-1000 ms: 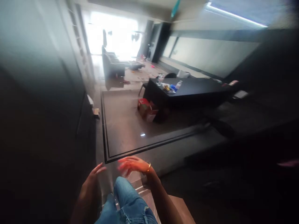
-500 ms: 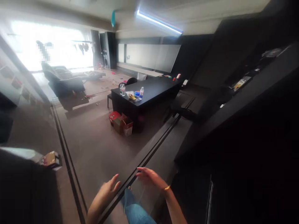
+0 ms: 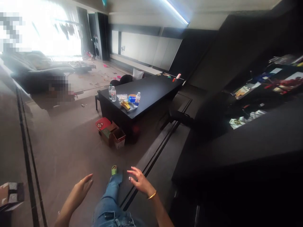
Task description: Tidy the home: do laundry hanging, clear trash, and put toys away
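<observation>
My left hand hangs in the air at the lower left, fingers stretched out, holding nothing. Opposite it, my right hand is raised with its fingers apart and empty; a gold bangle circles the wrist. Between the two hands, my leg in blue jeans steps forward in a green slipper. Neither hand touches anything. Ahead stands a long black table bearing bananas on a tray, a blue package and clear bottles.
Open cardboard boxes and a red-lidded container sit on the floor by the table's near end. A black chair is to its right. Cluttered dark shelves line the right side. A box lies lower left.
The table and boxes look nearer as I have moved forward. My hands are farther apart, and my slippered foot has come into view. More of the right-hand shelves shows.
</observation>
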Tool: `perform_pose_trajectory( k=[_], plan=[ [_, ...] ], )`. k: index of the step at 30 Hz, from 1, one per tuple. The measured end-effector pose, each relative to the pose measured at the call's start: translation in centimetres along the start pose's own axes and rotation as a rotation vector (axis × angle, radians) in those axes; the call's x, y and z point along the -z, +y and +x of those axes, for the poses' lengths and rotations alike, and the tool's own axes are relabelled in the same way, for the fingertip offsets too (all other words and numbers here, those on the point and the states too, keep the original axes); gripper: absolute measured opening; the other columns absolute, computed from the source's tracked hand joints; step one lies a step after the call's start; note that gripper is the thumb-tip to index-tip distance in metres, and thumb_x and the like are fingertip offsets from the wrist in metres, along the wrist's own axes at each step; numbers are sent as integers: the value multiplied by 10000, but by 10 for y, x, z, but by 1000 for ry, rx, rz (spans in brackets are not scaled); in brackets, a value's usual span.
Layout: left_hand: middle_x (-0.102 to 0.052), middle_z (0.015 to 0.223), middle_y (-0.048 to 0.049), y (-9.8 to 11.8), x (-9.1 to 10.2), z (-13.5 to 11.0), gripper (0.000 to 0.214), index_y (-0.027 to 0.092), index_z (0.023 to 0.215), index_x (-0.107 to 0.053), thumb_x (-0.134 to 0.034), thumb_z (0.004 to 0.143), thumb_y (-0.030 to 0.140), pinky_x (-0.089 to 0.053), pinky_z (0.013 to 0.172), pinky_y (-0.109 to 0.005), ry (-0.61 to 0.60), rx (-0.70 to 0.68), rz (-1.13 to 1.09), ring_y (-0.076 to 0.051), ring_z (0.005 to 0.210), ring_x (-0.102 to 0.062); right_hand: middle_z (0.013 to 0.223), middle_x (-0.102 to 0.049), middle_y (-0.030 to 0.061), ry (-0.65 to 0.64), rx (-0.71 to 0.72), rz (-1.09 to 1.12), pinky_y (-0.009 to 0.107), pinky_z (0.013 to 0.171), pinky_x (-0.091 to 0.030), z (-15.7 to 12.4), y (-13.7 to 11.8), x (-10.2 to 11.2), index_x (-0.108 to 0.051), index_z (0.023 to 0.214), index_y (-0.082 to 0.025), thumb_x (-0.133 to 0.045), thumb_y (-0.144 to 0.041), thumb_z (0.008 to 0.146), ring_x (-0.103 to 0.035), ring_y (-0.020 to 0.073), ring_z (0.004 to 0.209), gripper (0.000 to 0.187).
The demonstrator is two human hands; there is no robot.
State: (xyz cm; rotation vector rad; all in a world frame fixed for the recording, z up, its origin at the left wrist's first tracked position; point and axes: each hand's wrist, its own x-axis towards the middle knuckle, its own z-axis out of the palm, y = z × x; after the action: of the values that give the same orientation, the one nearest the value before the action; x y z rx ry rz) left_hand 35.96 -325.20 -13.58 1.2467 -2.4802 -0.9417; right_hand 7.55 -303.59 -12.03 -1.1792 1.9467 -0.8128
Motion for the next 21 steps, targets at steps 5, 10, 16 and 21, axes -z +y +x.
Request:
perform_pose_trajectory(
  k=[5, 10, 16, 21],
  plan=[
    [-786, 1064, -63, 59, 1, 178, 422, 238, 1025, -741, -491, 826, 514, -596, 903, -365, 46, -125, -154, -255, 999, -748, 1388, -601, 155, 374, -103, 30, 510, 1163, -389, 123, 53, 98, -738, 1190, -205, -582, -283, 880, -543, 280, 1335, 355],
    [-768, 1122, -77, 162, 0, 352, 409, 219, 1104, -730, -500, 872, 465, -566, 953, -377, -74, -322, -235, -238, 1035, -725, 1236, -686, 140, 646, -111, 50, 521, 1082, -472, 222, 100, 204, -767, 1061, -214, -566, -292, 849, -599, 283, 1238, 303],
    [-736, 1197, -84, 248, -58, 537, 379, 185, 1176, -702, -468, 933, 355, -505, 1033, -385, -3, -292, -220, -227, 1116, -680, 1178, -695, 114, 737, -15, -126, 501, 1100, -438, 384, 152, 341, -783, 1041, -227, -497, -199, 872, -566, 267, 1237, 334],
    [-703, 1262, -118, 300, -131, 695, 362, 150, 1206, -687, -461, 931, 218, -429, 1108, -374, 56, -96, 39, -234, 1218, -621, 1441, -542, 93, 497, 144, -380, 489, 1189, -304, 584, 164, 442, -792, 1098, -270, -544, -112, 868, -418, 283, 1387, 374]
  ],
)
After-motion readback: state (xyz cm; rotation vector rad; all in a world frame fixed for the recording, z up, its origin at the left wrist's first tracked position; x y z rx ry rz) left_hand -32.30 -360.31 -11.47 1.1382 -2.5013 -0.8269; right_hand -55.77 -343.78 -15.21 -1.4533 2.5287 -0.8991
